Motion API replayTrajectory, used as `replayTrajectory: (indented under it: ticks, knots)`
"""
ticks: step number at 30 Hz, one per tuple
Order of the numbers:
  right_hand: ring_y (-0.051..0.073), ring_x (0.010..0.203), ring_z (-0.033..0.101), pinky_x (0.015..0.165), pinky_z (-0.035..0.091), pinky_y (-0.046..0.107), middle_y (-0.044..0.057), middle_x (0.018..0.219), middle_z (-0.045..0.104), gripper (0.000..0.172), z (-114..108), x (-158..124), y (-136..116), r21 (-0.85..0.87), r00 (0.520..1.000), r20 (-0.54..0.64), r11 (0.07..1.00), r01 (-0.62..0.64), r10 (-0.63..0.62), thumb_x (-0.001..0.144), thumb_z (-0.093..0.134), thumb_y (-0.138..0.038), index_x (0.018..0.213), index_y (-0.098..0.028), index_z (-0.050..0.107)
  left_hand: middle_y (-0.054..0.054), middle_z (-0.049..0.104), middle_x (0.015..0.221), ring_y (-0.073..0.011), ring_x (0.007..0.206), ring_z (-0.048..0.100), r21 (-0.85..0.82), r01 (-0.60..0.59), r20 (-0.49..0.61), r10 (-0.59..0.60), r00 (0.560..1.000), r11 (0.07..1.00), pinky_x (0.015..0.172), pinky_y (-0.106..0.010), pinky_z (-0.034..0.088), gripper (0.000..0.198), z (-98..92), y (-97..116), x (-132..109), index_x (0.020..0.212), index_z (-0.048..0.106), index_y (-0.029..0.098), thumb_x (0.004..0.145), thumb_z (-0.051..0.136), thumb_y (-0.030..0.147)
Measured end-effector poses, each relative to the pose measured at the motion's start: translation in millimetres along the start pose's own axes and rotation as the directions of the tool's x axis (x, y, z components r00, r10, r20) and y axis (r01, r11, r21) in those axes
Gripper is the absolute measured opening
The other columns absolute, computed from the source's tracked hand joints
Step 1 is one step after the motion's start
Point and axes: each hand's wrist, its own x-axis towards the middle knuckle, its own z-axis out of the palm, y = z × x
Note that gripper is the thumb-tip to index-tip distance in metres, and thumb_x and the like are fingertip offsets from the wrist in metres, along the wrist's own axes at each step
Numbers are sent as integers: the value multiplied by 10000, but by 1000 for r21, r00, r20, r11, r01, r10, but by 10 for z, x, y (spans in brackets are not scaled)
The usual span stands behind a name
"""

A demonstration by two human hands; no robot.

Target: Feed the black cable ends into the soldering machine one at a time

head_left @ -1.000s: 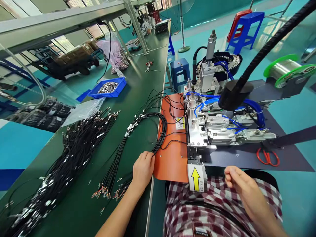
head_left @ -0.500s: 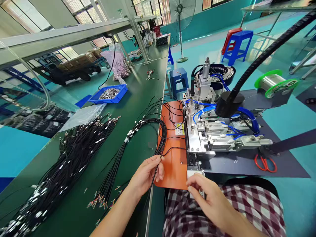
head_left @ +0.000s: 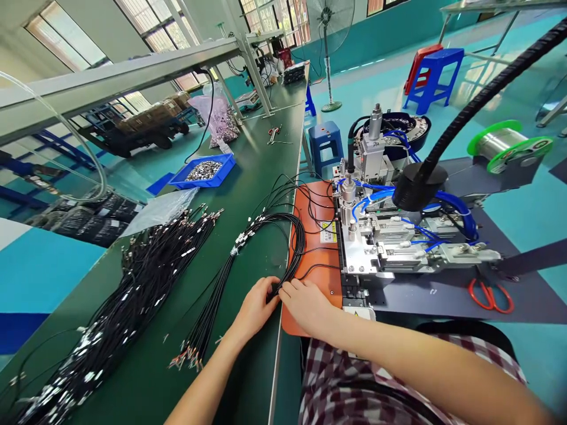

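Note:
A looped bundle of thin black cables (head_left: 299, 245) arches from the green bench onto an orange plate (head_left: 315, 307). At the loop's near end my left hand (head_left: 260, 302) curls its fingers round the cables. My right hand (head_left: 306, 302) meets it there from the other side, fingers closed on the same spot; its fingertips are partly hidden. White connectors (head_left: 241, 239) sit along the bundle's left part, and coloured wire ends (head_left: 188, 357) fan out below. Single cables run over the plate into a metal machine (head_left: 381, 236) with blue air tubes.
A big pile of black cables (head_left: 146, 289) lies on the bench's left side. Behind it stand a blue tray (head_left: 224, 171) of small metal parts and a plastic bag (head_left: 215, 118). Red-handled scissors (head_left: 491, 295) and a green wire spool (head_left: 507, 144) are at the right.
My right hand has moved left from the plate's front corner to the cables beside my left hand. My left hand has shifted slightly left, and the loose cable ends below it are gathered up.

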Motion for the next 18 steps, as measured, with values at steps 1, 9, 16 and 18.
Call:
replayTrajectory:
  ticks: [1, 9, 16, 18]
  knots:
    - [240, 893, 518, 697, 483, 349, 127, 1023, 586, 347, -14, 11, 3, -3, 1000, 7, 1000, -4, 4, 751, 654, -142, 1083, -91, 565, -12, 568, 794, -177, 725, 516, -25, -1, 29, 2, 1000, 1000, 712, -312, 423, 246, -18, -20, 23, 974, 649, 206, 735, 591, 223]
    - [245, 909, 508, 644, 483, 347, 122, 1030, 548, 215, -30, 1, 27, 21, 998, -35, 998, -58, 58, 821, 590, -141, 1031, -122, 547, 15, 600, 695, -134, 629, 547, -221, 114, 141, -84, 986, 969, 609, -244, 427, 125, -132, 7, 132, 870, 538, 189, 806, 524, 295]
    - [235, 920, 517, 639, 472, 329, 112, 1085, 548, 278, -48, -52, 142, 44, 999, -31, 999, -3, 5, 816, 591, -120, 1088, -138, 537, -19, 645, 746, -147, 633, 565, -222, 171, 224, -121, 967, 960, 593, -249, 424, 354, -70, 174, 262, 960, 632, 147, 760, 612, 438]
    - [241, 932, 513, 629, 464, 331, 115, 1089, 549, 206, -90, -93, 164, 44, 998, -58, 999, -15, 18, 882, 558, -200, 1079, -143, 545, -19, 642, 743, -155, 646, 561, -181, 165, 221, -124, 967, 969, 599, -252, 420, 325, -60, 179, 278, 885, 661, 145, 720, 647, 424]
